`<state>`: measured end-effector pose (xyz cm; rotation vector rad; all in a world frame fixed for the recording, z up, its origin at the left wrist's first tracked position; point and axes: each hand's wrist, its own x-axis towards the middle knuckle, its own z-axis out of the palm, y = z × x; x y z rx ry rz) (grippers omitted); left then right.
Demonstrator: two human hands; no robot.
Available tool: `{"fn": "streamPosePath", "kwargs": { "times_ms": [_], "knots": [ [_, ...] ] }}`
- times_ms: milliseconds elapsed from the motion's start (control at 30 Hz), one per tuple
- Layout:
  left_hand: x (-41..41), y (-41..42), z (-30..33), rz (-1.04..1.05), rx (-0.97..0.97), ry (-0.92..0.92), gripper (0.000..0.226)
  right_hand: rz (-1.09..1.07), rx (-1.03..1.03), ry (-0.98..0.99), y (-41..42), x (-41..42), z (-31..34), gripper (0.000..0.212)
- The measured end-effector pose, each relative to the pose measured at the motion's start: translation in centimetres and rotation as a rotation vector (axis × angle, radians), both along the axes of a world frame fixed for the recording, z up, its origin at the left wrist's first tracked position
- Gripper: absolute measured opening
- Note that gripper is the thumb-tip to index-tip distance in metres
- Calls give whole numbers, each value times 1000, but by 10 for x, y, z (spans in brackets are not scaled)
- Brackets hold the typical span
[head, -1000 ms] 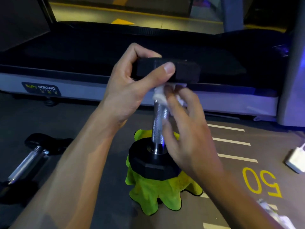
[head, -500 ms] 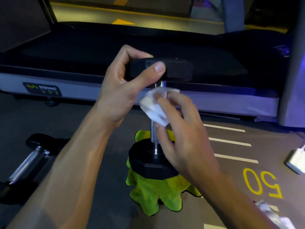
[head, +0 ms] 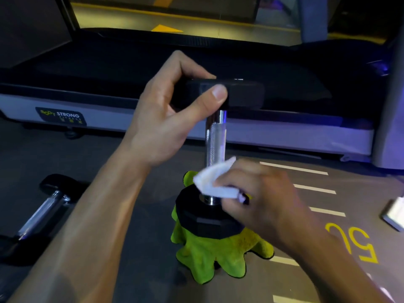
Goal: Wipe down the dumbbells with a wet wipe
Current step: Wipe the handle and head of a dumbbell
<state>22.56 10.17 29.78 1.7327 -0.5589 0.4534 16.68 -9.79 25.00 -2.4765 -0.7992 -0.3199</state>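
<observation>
A black-headed dumbbell [head: 215, 136] with a knurled chrome handle stands upright on a green cloth [head: 216, 256] on the floor. My left hand [head: 166, 114] grips its upper head between thumb and fingers. My right hand [head: 258, 200] pinches a folded white wet wipe [head: 213, 182] against the bottom of the handle, just above the lower head. The upper part of the handle is bare.
A second dumbbell [head: 41, 212] lies on the floor at the left. A treadmill [head: 262, 136] runs across the back, right behind the upright dumbbell. A white object [head: 394, 213] lies at the right edge. Yellow "50" and white stripes mark the floor at the right.
My right hand has slid the wipe down the handle from just under the upper head to the lower end. My left hand keeps its hold on the upper head.
</observation>
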Motion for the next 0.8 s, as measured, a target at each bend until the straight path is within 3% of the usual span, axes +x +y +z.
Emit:
{"fn": "streamPosePath", "kwargs": {
  "times_ms": [67,133,267,367,467,567,700,800],
  "knots": [
    [0,-1,0,20,6,-5,20,73,-111,126,5,-5,4,15],
    [0,-2,-1,34,5,-7,20,82,-223,130,16,-9,11,13],
    [-1,-5,3,9,4,-8,19,17,-314,122,45,-17,14,44],
    [-1,-4,3,-10,-1,3,20,74,-210,104,35,-10,10,43],
    [1,-2,2,-11,-12,6,25,27,-21,233,-4,0,-1,14],
    [4,-1,0,-23,-17,2,25,-23,38,233,-31,6,-11,16],
    [5,-1,-2,-16,-28,11,24,-176,312,113,-28,2,-16,13],
    [7,0,-3,-5,-51,23,18,-84,266,97,-13,1,-18,5]
  ]
}}
